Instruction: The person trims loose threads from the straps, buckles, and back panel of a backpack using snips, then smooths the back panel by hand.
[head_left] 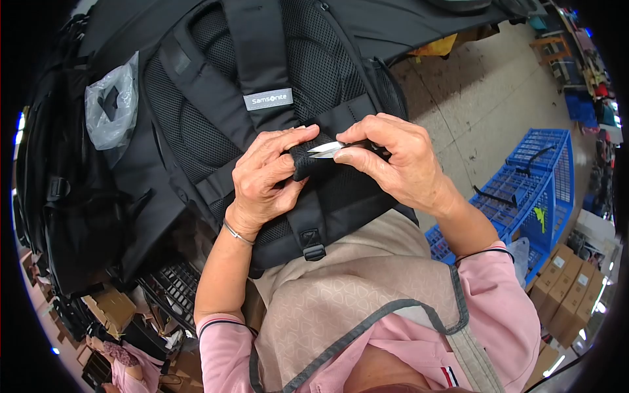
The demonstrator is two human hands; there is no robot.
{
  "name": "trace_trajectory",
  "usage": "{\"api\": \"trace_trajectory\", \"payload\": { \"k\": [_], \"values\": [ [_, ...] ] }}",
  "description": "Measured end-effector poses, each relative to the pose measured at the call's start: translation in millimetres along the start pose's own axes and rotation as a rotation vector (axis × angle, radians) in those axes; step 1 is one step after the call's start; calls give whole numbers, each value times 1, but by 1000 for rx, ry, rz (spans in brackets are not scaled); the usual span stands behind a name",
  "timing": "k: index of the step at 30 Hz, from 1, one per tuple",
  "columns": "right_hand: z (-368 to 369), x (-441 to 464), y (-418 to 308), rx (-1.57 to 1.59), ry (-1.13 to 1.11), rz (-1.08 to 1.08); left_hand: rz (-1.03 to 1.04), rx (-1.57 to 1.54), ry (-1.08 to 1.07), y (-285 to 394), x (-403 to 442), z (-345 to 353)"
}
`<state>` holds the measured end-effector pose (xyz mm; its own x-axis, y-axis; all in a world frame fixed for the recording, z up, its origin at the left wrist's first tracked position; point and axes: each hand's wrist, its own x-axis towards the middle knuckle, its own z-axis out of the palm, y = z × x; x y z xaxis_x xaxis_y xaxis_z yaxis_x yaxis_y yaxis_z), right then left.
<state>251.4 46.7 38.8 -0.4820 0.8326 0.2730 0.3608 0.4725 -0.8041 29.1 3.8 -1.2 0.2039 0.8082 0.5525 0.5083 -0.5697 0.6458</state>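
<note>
On the black-covered table (400, 23) we record a black fabric backpack with mesh back panel (265, 124), both hands above it. We note the right hand (401, 156) gripping silver-bladed snips (324, 151), the left (265, 171) pinching black padded webbing (302, 168) at their tips.

I log a grey floor (452, 98) with straight seams. Blue crates (565, 177) stand at right; I note brown cartons (571, 291) near them. White light (601, 296) glares along the far right edge of view.
</note>
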Motion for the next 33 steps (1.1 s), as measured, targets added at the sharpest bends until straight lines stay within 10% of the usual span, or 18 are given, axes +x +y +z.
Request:
{"api": "trace_trajectory", "payload": {
  "k": [9, 15, 19, 24, 27, 28, 33],
  "values": [
    [-16, -2, 0, 77, 13, 66, 1, 22, -30, 7, 2, 0],
    [-65, -26, 30, 419, 343, 311, -82, -12, -715, 64, 8, 4],
    [-54, -72, 53, 725, 158, 493, -247, -254, -644, 91, 34, -3],
    [-40, -145, 73, 590, 48, 753, 91, 168, -426, 81, 78, 18],
    [-53, -175, 73, 1056, 2, 865, 212, 175, -610, 74, 88, 56],
    [-54, -165, 44, 1257, 325, 830, 261, 172, -640, 71, 87, 70],
    [-117, -138, 29, 1530, 360, 237, 143, 36, -760, 67, 101, 102]
  ]
}}
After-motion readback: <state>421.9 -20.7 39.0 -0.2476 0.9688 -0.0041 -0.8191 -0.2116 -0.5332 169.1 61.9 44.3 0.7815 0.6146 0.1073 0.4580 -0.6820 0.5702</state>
